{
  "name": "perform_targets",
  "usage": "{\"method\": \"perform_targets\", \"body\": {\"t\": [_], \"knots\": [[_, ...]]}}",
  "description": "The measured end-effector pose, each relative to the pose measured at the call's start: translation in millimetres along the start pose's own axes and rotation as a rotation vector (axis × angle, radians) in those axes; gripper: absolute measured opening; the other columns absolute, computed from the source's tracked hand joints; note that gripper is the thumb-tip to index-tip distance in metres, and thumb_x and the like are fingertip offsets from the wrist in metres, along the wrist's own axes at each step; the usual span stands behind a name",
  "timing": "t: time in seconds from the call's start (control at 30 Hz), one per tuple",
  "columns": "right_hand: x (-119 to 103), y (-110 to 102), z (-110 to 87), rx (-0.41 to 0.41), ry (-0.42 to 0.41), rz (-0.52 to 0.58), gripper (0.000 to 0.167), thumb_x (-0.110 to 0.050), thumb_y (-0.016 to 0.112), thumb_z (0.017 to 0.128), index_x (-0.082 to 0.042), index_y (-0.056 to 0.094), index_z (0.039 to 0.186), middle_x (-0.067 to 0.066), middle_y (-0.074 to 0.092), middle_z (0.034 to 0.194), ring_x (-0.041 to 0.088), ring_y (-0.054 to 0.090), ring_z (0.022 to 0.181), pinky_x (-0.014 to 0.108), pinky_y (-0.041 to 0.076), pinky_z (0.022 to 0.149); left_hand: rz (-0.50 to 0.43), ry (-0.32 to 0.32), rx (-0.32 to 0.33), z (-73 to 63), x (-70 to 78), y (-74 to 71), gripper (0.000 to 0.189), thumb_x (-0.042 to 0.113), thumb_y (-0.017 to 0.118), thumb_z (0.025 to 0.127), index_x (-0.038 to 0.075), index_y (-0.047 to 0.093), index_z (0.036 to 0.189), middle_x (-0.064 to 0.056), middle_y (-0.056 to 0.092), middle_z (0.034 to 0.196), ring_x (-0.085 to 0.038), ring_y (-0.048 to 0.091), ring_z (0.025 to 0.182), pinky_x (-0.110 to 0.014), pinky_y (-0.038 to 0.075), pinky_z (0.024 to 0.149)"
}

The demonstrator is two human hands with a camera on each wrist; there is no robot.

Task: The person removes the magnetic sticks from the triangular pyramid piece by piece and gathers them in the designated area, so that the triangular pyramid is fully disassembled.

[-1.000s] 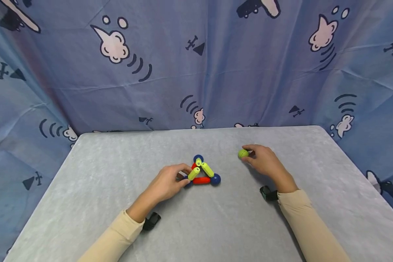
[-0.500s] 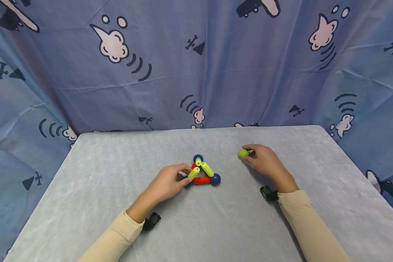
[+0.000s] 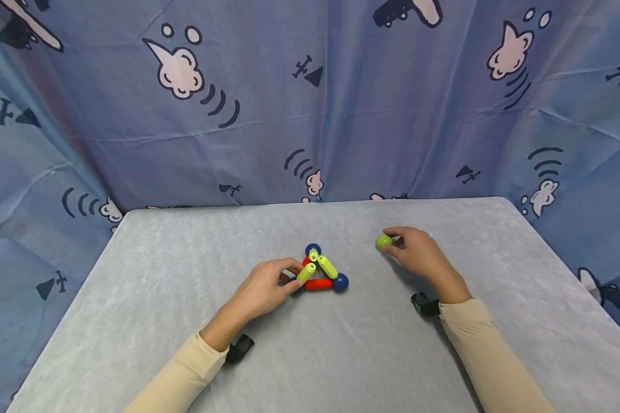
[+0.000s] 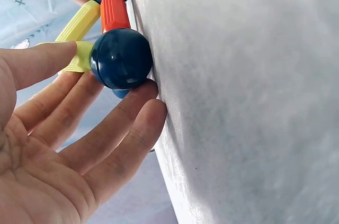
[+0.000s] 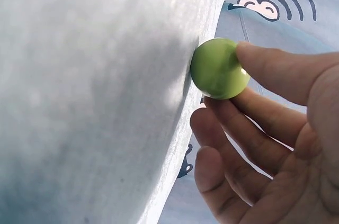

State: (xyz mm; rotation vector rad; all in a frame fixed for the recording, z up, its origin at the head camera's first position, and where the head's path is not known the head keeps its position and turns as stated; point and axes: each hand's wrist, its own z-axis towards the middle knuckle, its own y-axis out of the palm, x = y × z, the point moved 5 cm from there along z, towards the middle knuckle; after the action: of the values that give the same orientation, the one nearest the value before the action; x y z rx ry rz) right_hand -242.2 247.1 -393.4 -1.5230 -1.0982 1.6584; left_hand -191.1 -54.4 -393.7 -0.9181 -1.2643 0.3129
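Note:
A triangular frame of blue balls (image 3: 340,282) and red rods (image 3: 318,284) lies on the table, with yellow-green rods (image 3: 328,267) rising inward from its corners. My left hand (image 3: 264,288) is at its near left corner and pinches the yellow-green rod (image 4: 79,57) there between thumb and fingers. The left wrist view shows the rod's end against a blue ball (image 4: 122,59), with two fingertips near the table below it. Off to the right, my right hand (image 3: 418,252) pinches a green ball (image 5: 220,69) between thumb and fingers, close to the table surface.
The grey cloth-covered table (image 3: 134,298) ends at the back against a blue printed curtain (image 3: 268,103), which also hangs at both sides. A black strap-on device (image 3: 239,349) sits at the left wrist, another dark device (image 3: 425,306) at the right.

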Motion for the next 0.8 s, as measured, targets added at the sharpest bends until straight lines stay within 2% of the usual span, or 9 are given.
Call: {"method": "perform_targets", "body": {"t": [0.53,0.8], "knots": [[-10,-9,-3.3,0.000,0.021,-0.013,0.048,-0.025,0.063,0.099,-0.004,0.055,0.140,0.021,0.056,0.141,0.039,0.059,0.120,0.055,0.049,0.093,-0.006,-0.011,0.008,-1.1,0.3,-0.1,0.020,0.021,0.072,0.092,0.023,0.071,0.112,0.002,0.073,0.114,-0.015,0.070,0.094,-0.036,0.056,0.081],[-21,-19,-6.7,0.024,-0.010,-0.034,0.048,-0.028,0.061,0.099,-0.006,0.054,0.142,0.018,0.056,0.142,0.038,0.058,0.120,0.057,0.047,0.093,-0.013,-0.009,0.011,-1.0,0.3,-0.2,0.020,0.021,0.072,0.092,0.023,0.071,0.112,0.003,0.073,0.113,-0.014,0.070,0.094,-0.035,0.056,0.080]]}}
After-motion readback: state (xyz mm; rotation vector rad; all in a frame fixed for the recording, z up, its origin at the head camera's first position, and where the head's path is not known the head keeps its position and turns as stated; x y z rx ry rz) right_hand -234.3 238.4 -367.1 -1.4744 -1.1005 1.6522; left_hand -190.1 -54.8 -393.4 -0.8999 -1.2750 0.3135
